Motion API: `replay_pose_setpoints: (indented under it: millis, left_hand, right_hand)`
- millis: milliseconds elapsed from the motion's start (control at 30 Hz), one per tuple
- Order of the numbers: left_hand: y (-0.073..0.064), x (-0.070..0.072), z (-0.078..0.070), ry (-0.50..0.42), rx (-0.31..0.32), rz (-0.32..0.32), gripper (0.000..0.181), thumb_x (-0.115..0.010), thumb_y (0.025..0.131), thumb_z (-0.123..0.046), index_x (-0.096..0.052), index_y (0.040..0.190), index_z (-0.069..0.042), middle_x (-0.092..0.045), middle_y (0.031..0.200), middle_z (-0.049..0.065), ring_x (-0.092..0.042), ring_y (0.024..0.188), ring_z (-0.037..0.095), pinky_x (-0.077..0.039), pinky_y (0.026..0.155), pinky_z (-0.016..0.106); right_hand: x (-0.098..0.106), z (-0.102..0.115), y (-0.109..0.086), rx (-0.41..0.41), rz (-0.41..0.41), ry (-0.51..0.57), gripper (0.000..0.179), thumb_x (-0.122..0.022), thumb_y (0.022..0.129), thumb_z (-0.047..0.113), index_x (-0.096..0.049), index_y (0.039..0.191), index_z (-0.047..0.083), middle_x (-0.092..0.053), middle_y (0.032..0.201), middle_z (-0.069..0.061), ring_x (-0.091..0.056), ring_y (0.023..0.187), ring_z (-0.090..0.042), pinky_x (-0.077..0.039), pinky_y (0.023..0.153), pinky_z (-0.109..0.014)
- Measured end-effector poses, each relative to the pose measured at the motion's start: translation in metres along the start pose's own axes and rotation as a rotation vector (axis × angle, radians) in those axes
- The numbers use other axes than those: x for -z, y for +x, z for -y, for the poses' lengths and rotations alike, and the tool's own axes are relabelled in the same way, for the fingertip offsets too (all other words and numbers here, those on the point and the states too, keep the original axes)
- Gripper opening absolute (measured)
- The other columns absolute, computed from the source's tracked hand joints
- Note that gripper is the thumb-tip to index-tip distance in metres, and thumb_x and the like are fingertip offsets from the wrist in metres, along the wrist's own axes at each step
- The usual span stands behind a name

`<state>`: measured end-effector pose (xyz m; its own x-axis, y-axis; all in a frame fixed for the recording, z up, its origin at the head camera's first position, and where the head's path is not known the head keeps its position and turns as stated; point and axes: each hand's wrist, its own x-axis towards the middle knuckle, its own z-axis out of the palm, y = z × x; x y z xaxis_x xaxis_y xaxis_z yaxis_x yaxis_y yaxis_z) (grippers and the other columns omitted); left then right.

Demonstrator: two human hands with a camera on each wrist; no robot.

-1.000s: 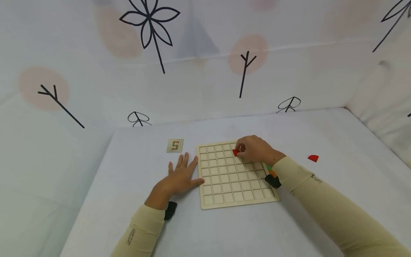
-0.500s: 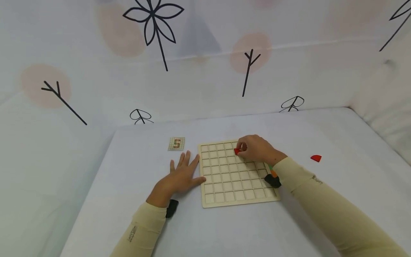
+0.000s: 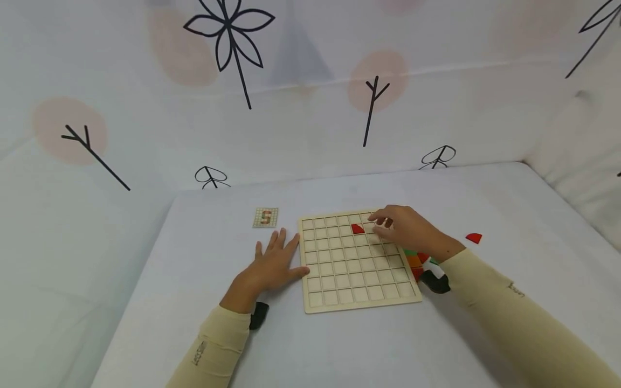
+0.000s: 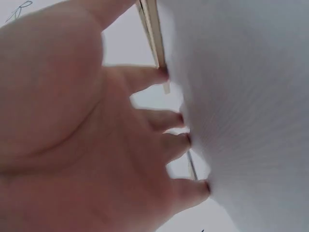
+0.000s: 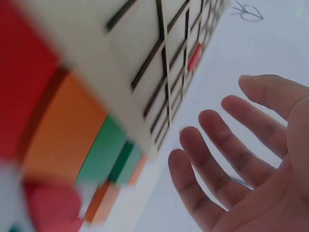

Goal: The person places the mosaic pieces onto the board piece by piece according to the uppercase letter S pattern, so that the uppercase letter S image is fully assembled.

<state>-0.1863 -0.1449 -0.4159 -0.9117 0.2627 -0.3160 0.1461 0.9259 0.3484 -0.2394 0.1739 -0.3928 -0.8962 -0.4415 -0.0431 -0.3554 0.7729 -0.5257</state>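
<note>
A red quarter-circle tile (image 3: 357, 229) lies in a cell near the far side of the wooden grid board (image 3: 338, 268). Just right of that tile, above the board, my right hand (image 3: 406, 229) hovers with nothing between its loosely bent fingers. In the right wrist view the fingers (image 5: 222, 154) are spread and hold nothing. My left hand (image 3: 273, 268) lies spread on the table, with thumb and index finger touching the board's left edge. The left wrist view has its fingertips (image 4: 181, 193) pressed on the white cloth beside the board edge (image 4: 153, 34).
A small pattern card (image 3: 265, 217) with an S-like figure lies beyond my left hand. Another red quarter-circle tile (image 3: 474, 237) lies to the right. Beside the board's right edge, partly under my right wrist, are orange tiles (image 3: 414, 262), with red and green ones around them.
My right hand has let go of the red quarter-circle tile and drawn back to the right, leaving it in its cell. The left hand stays at the board's edge.
</note>
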Motion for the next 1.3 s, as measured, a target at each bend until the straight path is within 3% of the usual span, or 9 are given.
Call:
replay_pose_setpoints:
  millis: [100,200,300,367,467,600,833,1000,1300]
  left_hand:
    - [0.004,0.003,-0.002,-0.015,-0.016,-0.051,0.08,-0.061,0.096,-0.051,-0.028,0.159,-0.015,-0.017,0.166,0.016,-0.011,0.156,0.035,-0.013,0.124,0.061]
    - [0.009,0.011,-0.004,-0.128,-0.024,-0.121,0.069,-0.061,0.098,-0.045,-0.036,0.156,-0.015,-0.035,0.16,0.014,-0.031,0.15,0.034,-0.03,0.12,0.056]
    - [0.016,0.02,-0.005,-0.293,-0.007,-0.174,0.061,-0.061,0.099,-0.039,-0.041,0.153,-0.016,-0.054,0.146,0.012,-0.057,0.127,0.031,-0.051,0.1,0.049]
    - [0.022,0.024,-0.003,-0.367,0.031,-0.188,0.059,-0.061,0.099,-0.037,-0.043,0.152,-0.017,-0.061,0.132,0.011,-0.065,0.103,0.025,-0.055,0.082,0.04]
    - [0.032,0.025,0.003,-0.447,0.102,-0.173,0.059,-0.062,0.099,-0.035,-0.043,0.152,-0.018,-0.064,0.115,0.01,-0.062,0.075,0.019,-0.051,0.064,0.03]
    - [0.043,0.023,0.008,-0.577,0.157,-0.113,0.061,-0.064,0.098,-0.032,-0.04,0.153,-0.019,-0.064,0.103,0.01,-0.061,0.062,0.016,-0.053,0.058,0.028]
    - [0.052,0.015,0.02,-0.81,0.054,0.062,0.067,-0.065,0.098,-0.02,-0.031,0.157,-0.021,-0.069,0.092,0.009,-0.067,0.06,0.016,-0.059,0.057,0.031]
    - [0.052,0.012,0.03,-0.825,-0.016,0.116,0.073,-0.066,0.098,-0.019,-0.025,0.159,-0.022,-0.07,0.091,0.008,-0.068,0.063,0.015,-0.058,0.058,0.028]
    - [0.053,0.011,0.03,-0.798,-0.047,0.109,0.075,-0.065,0.098,-0.018,-0.023,0.159,-0.022,-0.071,0.096,0.011,-0.069,0.065,0.016,-0.057,0.06,0.027]
  right_hand:
    - [0.007,-0.009,-0.016,-0.015,-0.049,0.002,0.029,-0.064,0.098,0.019,-0.069,0.124,0.006,-0.068,0.107,-0.008,-0.062,0.097,-0.024,-0.057,0.083,-0.041]
    - [0.013,-0.017,-0.029,-0.047,-0.083,0.031,0.03,-0.064,0.098,0.017,-0.068,0.124,0.005,-0.067,0.11,-0.009,-0.062,0.098,-0.025,-0.058,0.081,-0.04]
    - [0.018,-0.023,-0.039,-0.076,-0.103,0.052,0.031,-0.064,0.097,0.017,-0.067,0.125,0.004,-0.067,0.111,-0.011,-0.063,0.098,-0.026,-0.059,0.08,-0.04]
    - [0.019,-0.026,-0.041,-0.088,-0.11,0.06,0.031,-0.064,0.097,0.016,-0.067,0.125,0.004,-0.066,0.112,-0.013,-0.064,0.098,-0.027,-0.06,0.08,-0.041]
    - [0.019,-0.032,-0.04,-0.097,-0.114,0.051,0.031,-0.064,0.097,0.017,-0.067,0.125,0.003,-0.067,0.111,-0.013,-0.064,0.098,-0.028,-0.06,0.079,-0.04]
    - [0.02,-0.038,-0.036,-0.11,-0.127,0.049,0.031,-0.063,0.098,0.018,-0.067,0.125,0.004,-0.067,0.112,-0.013,-0.062,0.1,-0.028,-0.059,0.076,-0.038]
    - [0.022,-0.042,-0.02,-0.159,-0.135,0.091,0.032,-0.061,0.1,0.021,-0.066,0.126,0.004,-0.067,0.117,-0.016,-0.06,0.105,-0.031,-0.059,0.08,-0.039]
    - [0.02,-0.045,-0.012,-0.173,-0.139,0.1,0.031,-0.061,0.1,0.019,-0.065,0.126,0.002,-0.067,0.116,-0.018,-0.061,0.105,-0.033,-0.058,0.084,-0.044]
    - [0.013,-0.062,-0.011,-0.226,-0.073,0.094,0.034,-0.061,0.099,0.021,-0.063,0.13,0.005,-0.063,0.11,-0.018,-0.058,0.097,-0.03,-0.053,0.069,-0.027]
